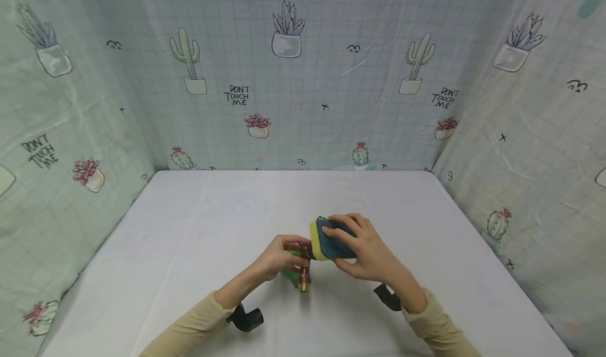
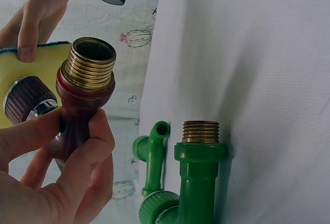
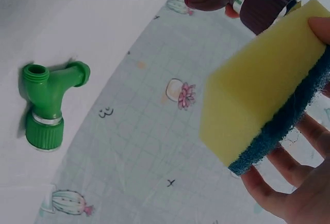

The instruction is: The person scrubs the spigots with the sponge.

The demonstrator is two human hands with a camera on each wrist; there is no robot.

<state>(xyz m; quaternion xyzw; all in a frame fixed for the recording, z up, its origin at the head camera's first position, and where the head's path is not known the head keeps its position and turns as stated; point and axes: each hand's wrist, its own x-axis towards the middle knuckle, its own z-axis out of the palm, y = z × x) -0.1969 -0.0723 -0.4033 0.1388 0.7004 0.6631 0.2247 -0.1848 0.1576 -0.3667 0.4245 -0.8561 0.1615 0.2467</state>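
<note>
My left hand (image 1: 279, 257) grips a brown tap (image 1: 305, 273) with a brass threaded end, its thumb and fingers around the body in the left wrist view. The tap's ribbed knob (image 2: 28, 100) faces the sponge. My right hand (image 1: 362, 246) holds a sponge (image 1: 335, 241), yellow with a dark blue scouring side, fingers on the blue face and thumb below. The sponge's yellow side is right at the knob, in the right wrist view overlapping its end. Below the held tap, a green tap with brass thread (image 2: 198, 177) lies on the table.
Another green tap (image 3: 44, 95) lies on the white table (image 1: 213, 231), farther back beyond the sponge. Black wrist-worn pieces show under the left forearm (image 1: 248, 320) and the right forearm (image 1: 388, 297). Patterned cloth walls (image 1: 303, 83) enclose the table's back and sides.
</note>
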